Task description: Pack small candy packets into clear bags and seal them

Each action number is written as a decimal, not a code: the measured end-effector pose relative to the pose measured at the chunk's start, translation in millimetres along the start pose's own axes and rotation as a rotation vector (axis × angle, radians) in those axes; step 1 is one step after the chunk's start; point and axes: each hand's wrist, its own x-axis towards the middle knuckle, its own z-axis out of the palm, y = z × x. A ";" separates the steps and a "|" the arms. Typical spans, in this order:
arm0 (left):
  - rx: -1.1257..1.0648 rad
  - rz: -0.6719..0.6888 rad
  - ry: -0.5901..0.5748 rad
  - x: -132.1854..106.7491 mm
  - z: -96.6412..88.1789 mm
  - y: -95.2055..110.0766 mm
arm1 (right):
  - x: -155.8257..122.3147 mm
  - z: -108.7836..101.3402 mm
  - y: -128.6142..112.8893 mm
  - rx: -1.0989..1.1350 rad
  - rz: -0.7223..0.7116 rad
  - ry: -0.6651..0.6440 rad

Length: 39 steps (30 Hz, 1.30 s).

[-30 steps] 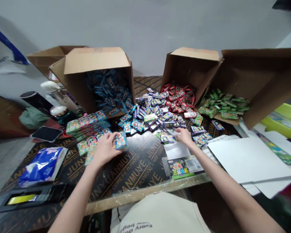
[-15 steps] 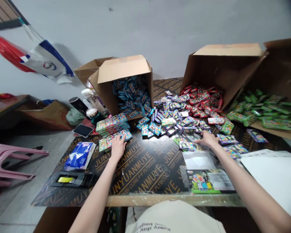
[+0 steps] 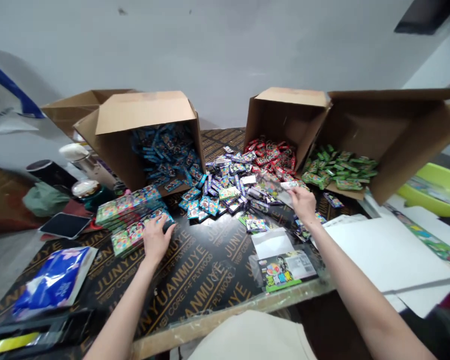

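From the head camera, the left hand (image 3: 156, 240) lies palm down on the near end of the stacked rows of colourful packets (image 3: 129, 215), its grip loose, with the fingers spread over the packets and not clearly holding any. The right hand (image 3: 303, 204) has its grip nearly closed, pinching a flat, pale packet (image 3: 290, 185) between thumb and fingers, just above the edge of the mixed purple-and-blue pile of packets (image 3: 225, 185).

That pile lies loose in the middle of the tabletop (image 3: 195, 280), a black plywood board with gold lettering. Behind it, three cardboard boxes lie tipped on their sides with their open ends toward the person: the left box (image 3: 142, 115) spills blue packets (image 3: 165, 152), the middle box (image 3: 285, 112) red packets (image 3: 270, 155), and the right box (image 3: 390, 120) green packets (image 3: 339, 172).

Near the right hand lie a clear bag (image 3: 272, 243) and a printed card (image 3: 287, 270), with white sheets (image 3: 382, 252) beyond them. A blue tissue pack (image 3: 52, 282) sits at the near left corner, and a dark tablet (image 3: 65, 225) lies past the tabletop's left edge.
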 end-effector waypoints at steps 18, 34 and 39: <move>-1.697 -0.633 -0.804 -85.1 -29.0 170.1 | -150.9 19.7 -153.2 0.717 -0.217 0.012; -1.481 -0.360 -0.839 -84.7 -59.2 160.3 | -103.5 -22.9 -155.7 0.535 -0.751 -0.805; -1.471 -0.500 -0.759 -87.7 -56.5 155.6 | -106.5 -6.4 -153.1 0.714 -0.523 -0.640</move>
